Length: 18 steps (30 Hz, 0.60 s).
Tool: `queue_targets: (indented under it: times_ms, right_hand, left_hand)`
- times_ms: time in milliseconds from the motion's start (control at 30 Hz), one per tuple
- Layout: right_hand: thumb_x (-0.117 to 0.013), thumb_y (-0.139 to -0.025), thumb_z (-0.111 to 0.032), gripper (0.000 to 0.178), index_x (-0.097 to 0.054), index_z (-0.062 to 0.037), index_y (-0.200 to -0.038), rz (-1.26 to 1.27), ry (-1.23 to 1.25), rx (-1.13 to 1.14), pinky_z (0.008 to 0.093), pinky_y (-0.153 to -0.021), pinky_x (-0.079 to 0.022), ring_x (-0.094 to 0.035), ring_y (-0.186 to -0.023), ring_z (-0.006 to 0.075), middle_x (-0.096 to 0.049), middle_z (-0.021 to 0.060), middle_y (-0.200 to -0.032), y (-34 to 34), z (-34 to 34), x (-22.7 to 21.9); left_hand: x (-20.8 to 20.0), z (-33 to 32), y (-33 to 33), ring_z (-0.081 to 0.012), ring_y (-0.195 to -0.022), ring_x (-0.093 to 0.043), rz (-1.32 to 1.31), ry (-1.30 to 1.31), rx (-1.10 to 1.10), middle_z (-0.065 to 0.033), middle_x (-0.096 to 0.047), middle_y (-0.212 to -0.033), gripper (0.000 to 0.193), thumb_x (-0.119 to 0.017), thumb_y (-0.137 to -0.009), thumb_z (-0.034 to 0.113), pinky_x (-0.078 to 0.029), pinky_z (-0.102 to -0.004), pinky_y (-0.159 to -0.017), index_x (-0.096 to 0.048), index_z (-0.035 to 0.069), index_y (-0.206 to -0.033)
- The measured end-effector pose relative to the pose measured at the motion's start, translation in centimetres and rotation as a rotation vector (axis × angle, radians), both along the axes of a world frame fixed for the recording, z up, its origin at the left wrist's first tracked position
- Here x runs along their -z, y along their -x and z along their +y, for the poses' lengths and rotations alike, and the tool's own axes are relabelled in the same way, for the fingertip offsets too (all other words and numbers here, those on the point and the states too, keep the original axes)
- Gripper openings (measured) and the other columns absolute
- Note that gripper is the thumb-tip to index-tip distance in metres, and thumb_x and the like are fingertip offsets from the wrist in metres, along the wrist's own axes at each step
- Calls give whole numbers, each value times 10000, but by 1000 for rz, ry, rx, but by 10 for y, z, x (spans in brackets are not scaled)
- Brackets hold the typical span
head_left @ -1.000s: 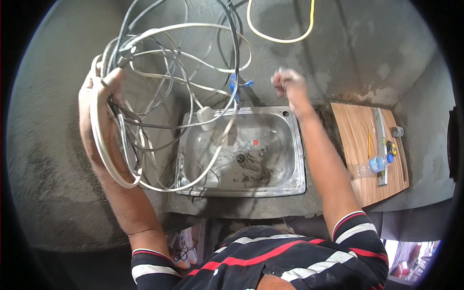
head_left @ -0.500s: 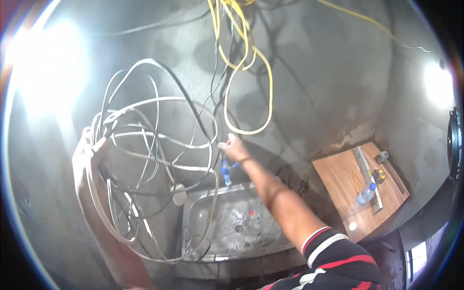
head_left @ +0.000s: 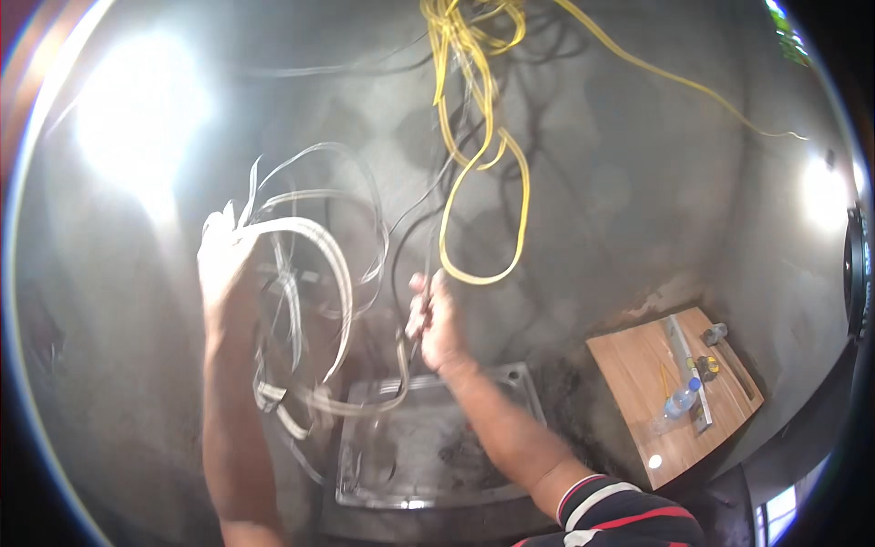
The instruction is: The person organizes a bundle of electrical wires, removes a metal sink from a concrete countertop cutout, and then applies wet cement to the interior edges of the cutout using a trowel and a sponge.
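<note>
Left hand: the left hand (head_left: 223,260) is raised high on an upright forearm, blurred, its fingers closed around a bundle of white cable loops (head_left: 310,301).
White coil: the loops hang from that hand and sag down in front of the wall, their lowest turns reaching just above the steel sink (head_left: 510,387).
Dark cable: a thin dark cable (head_left: 396,264) arcs down the wall between the two hands.
Right hand: the right hand (head_left: 436,319) reaches forward and up from a striped sleeve (head_left: 611,510), fingers pinched narrow on a strand near where the dark cable comes down; which strand exactly is too blurred to tell.
Step in hand: by the look of it, sorting or gathering tangled cable, one hand keeping the coil, the other picking out a strand.
Next move calls for: a steady coil hand and a clean pull along one strand so it does not snag the other loops.
Yellow cable: a yellow cable (head_left: 483,164) dangles in long loops above the right hand, apart from it.
Far right: a wooden board (head_left: 638,374) carries a bottle (head_left: 682,399) and small tools.
</note>
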State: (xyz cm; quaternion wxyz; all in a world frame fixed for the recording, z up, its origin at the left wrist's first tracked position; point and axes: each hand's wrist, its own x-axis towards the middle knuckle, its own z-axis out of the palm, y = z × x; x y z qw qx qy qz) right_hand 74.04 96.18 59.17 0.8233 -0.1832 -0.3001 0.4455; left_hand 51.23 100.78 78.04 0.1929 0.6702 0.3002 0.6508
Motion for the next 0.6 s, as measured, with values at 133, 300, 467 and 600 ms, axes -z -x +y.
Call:
queue_targets:
  times_ms: [133, 300, 467, 600]
  right_hand:
    - [-545, -973, -628, 667, -561, -15, -1235, -237, -34, 87, 247, -593, -393, -434, -696, 70, -489, -13, -844, 26, -40, -73]
    - [-667, -922, -583, 651, -648, 41, -1108, -974, 44, 393, 298, -665, -465, -571, -814, 119, -644, 52, -893, 33, -33, -111]
    - [-718, -899, -444, 456, -720, 6, -970, -1061, 107, 266, 315, -695, -468, -586, -792, 125, -679, 48, -848, 22, -32, -151]
    - [-709, -850, -224, 261, -722, -22, -1014, -1107, 211, 45, 329, -726, -475, -595, -804, 129, -681, 49, -869, 26, -46, -179]
  left_hand:
    - [-6, 26, -24, -312, -961, -590, 154, 0, -169, -235, -595, -1074, 394, -502, -873, 92, -464, -386, -889, -553, -64, -1231]
    - [-4, 64, -67, -226, -761, -556, 137, 40, -286, -145, -598, -846, 226, -523, -858, 117, -460, -384, -685, -579, -53, -996]
    - [-46, 9, -86, -218, -756, -606, 247, 495, -48, -135, -653, -809, 310, -611, -845, 213, -471, -401, -668, -681, -51, -992]
    - [-27, 44, -78, -228, -790, -641, 336, 124, 86, -129, -685, -871, 260, -657, -854, 181, -501, -394, -698, -712, -1, -1030]
